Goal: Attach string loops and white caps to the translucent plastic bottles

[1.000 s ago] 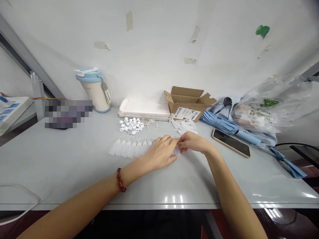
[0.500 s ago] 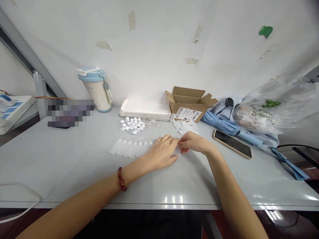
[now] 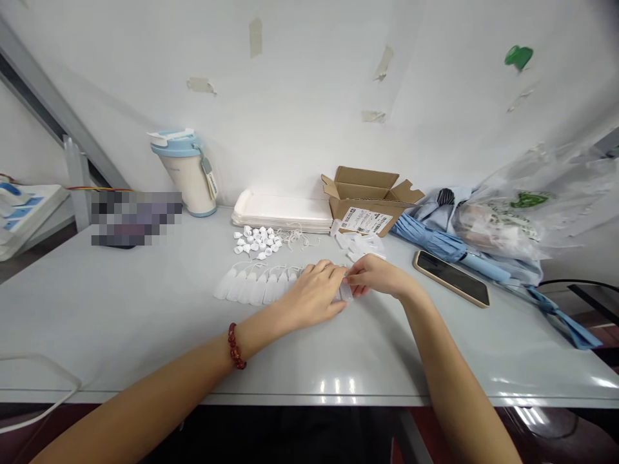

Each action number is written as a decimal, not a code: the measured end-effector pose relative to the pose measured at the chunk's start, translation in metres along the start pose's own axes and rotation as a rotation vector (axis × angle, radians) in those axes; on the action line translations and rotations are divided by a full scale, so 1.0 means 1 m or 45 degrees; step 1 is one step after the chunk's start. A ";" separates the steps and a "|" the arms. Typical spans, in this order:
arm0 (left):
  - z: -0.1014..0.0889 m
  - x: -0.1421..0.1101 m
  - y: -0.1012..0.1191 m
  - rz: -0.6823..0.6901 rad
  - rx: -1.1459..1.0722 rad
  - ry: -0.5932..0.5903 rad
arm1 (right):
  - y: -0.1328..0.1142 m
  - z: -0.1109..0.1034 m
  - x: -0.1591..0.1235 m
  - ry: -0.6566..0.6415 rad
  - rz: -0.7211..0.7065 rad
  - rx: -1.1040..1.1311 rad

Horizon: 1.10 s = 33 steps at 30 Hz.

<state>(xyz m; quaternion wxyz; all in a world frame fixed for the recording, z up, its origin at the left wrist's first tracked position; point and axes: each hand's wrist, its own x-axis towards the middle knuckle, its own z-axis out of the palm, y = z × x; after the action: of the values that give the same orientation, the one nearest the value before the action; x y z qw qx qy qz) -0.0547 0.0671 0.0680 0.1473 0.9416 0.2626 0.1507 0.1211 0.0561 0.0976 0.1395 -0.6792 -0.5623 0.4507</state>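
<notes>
A row of several translucent plastic tags (image 3: pixel 244 287) with thin white strings (image 3: pixel 256 265) lies on the grey table. My left hand (image 3: pixel 314 293) rests palm down across the row's right part, its thumb apart from the fingers, covering some tags. Against its fingertips, my right hand (image 3: pixel 371 276) is closed in a pinch at the end tag (image 3: pixel 345 292); the exact grip is partly hidden. Behind them sit a heap of small white caps (image 3: pixel 258 241), a tangle of loose string (image 3: pixel 296 237) and a pile of loose translucent pieces (image 3: pixel 360 245).
At the back stand a stack of flat white trays (image 3: pixel 285 212), an open cardboard box (image 3: pixel 365 216) and a tumbler (image 3: pixel 186 174). To the right lie a phone (image 3: pixel 452 278), a folded blue umbrella (image 3: pixel 430 238) and a plastic bag (image 3: pixel 522 219). A white cable (image 3: pixel 53 367) crosses the left front edge.
The view has shifted slightly. Both hands stay at the right end of the row, and the end tag shows a little more between them.
</notes>
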 end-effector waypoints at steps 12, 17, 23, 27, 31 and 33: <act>0.003 0.001 -0.001 0.009 0.011 0.005 | -0.001 0.000 -0.001 -0.011 -0.003 0.013; 0.004 0.001 -0.001 0.005 0.003 0.013 | -0.001 0.000 -0.001 -0.021 -0.025 0.006; 0.005 0.001 -0.002 0.013 -0.006 0.023 | -0.001 0.000 -0.001 -0.035 -0.047 -0.007; 0.005 -0.001 -0.001 0.022 -0.003 0.032 | -0.002 0.000 -0.002 -0.035 -0.055 -0.019; 0.002 -0.001 -0.004 0.040 -0.057 0.083 | -0.001 -0.001 0.000 0.067 -0.059 -0.079; -0.002 0.001 -0.010 0.000 -0.073 0.130 | 0.001 -0.002 0.003 0.187 -0.084 -0.159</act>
<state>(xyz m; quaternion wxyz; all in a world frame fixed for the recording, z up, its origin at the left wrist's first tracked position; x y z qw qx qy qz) -0.0594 0.0758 0.0664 0.1606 0.9281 0.2652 0.2060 0.1233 0.0589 0.0965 0.1524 -0.6990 -0.5995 0.3589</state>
